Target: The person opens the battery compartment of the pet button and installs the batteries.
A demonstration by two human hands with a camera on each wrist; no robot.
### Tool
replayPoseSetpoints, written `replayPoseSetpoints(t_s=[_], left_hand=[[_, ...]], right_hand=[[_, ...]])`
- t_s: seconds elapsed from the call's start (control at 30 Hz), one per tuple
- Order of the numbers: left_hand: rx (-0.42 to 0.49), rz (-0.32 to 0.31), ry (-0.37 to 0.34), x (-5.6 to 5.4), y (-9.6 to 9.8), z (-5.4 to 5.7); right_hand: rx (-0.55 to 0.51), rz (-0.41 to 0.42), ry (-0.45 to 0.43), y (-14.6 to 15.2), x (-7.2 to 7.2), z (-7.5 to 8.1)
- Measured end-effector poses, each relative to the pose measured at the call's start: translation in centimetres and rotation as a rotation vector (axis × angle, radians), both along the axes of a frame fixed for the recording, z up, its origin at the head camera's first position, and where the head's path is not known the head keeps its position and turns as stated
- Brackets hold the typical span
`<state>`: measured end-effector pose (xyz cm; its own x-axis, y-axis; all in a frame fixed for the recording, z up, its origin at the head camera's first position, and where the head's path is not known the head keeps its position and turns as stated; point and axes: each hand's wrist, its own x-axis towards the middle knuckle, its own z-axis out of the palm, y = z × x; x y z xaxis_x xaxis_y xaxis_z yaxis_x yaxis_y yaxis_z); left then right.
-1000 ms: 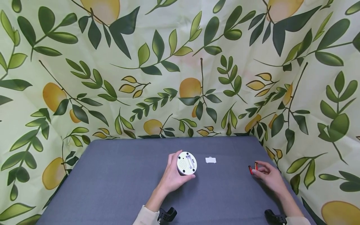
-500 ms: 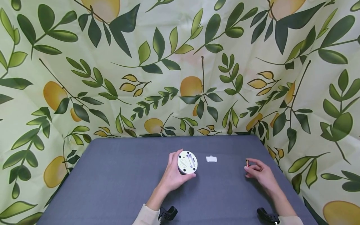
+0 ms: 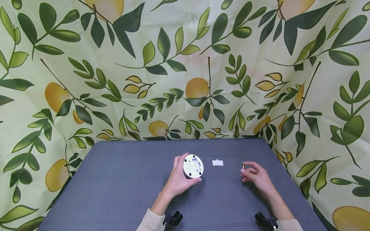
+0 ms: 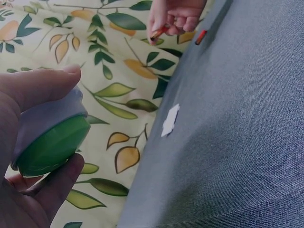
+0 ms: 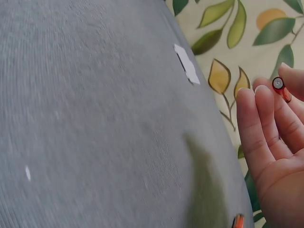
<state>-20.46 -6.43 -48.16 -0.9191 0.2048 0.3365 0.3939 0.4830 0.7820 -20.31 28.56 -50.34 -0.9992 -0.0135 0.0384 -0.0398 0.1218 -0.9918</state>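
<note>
My left hand (image 3: 180, 178) grips a round white device (image 3: 190, 170) around its sides, tilted so its underside faces me. That underside has an open battery compartment (image 3: 197, 165), speaker holes and dark feet. The left wrist view shows the device's green part (image 4: 54, 147). Off to the right, my right hand (image 3: 257, 176) pinches a small red-and-black battery (image 3: 243, 166) between thumb and finger, above the table. A second battery (image 4: 201, 37) lies on the table, hidden behind the right hand in the head view.
A small white battery cover (image 3: 217, 163) lies on the grey cloth-covered table (image 3: 130, 179) between the two hands. A leaf-and-fruit patterned curtain (image 3: 173, 106) rises along the table's back and sides. Each wrist carries a black camera mount.
My right hand has lifted one battery from beside the other and moved left with it, toward the device. The left hand keeps the device nearly still.
</note>
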Motion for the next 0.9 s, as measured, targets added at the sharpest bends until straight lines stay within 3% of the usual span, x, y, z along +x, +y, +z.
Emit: replayPoseSetpoints(t_s=[0.67, 0.9], left_hand=[[-0.013, 0.001, -0.015, 0.0, 0.2, -0.1], [-0.015, -0.001, -0.009, 0.0, 0.2, -0.1]], right_hand=[[-0.037, 0.039, 0.087, -4.1, -1.0, 1.2], [-0.014, 0.017, 0.137, -5.7, -1.2, 2.1]])
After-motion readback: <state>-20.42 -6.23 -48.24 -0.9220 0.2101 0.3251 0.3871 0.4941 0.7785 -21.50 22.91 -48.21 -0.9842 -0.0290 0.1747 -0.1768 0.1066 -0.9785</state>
